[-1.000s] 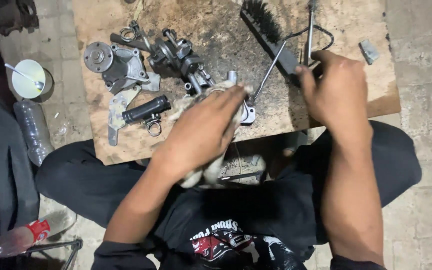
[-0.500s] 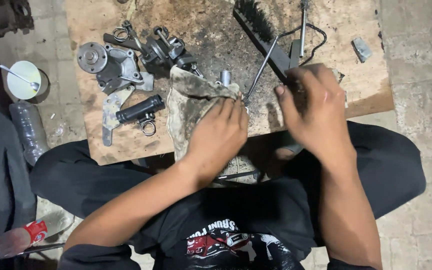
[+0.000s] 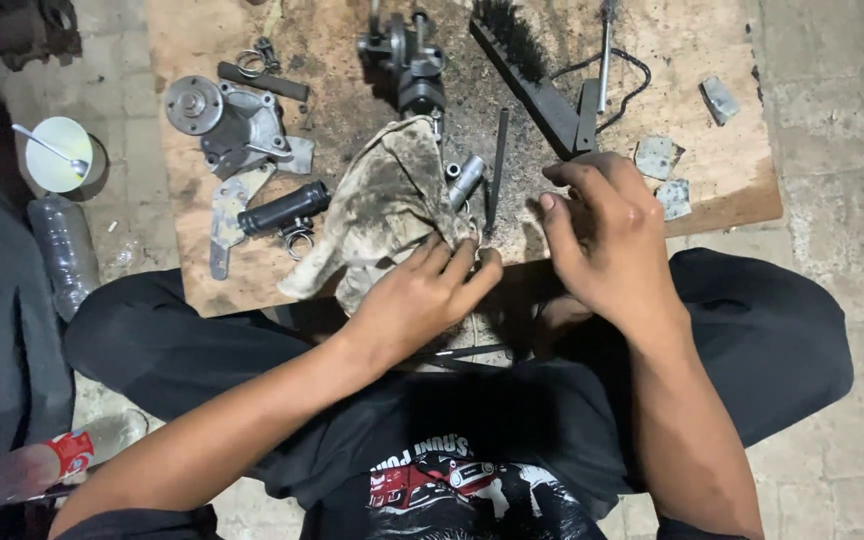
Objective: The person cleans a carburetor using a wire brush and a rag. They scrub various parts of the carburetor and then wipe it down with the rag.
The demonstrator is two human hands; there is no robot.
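Paved stone ground surrounds a stained wooden board (image 3: 252, 270) that serves as the work surface, with the seated person's dark-trousered legs folded against its near edge. At far left a small white cup with a spoon (image 3: 60, 153) and a clear plastic bottle (image 3: 57, 250) sit off the board. On the board's left part lie a grey cast housing with a round flange (image 3: 227, 120), a flat metal bracket (image 3: 227, 215) and a black ribbed grip (image 3: 285, 207), all set apart from one another.

Toward the middle, a grimy rag (image 3: 387, 205) lies heaped on the board, and the left hand (image 3: 422, 295) presses its fingertips onto the rag's near edge, fingers extended and close together, pinning the cloth rather than clutching it. Just beside the rag rest a short metal sleeve (image 3: 466, 178) and a thin dark rod (image 3: 497, 170), with a larger mechanical assembly (image 3: 414, 65) above them. Judging by the spread of separate parts, disassembly looks well advanced while cleaning seems only partly done, since grit covers the board's centre.

Further right, a black wire brush (image 3: 532, 75) lies unused. The right hand (image 3: 607, 235) hovers at the board's near edge, fingers curled inward; whether it encloses anything small I cannot tell.
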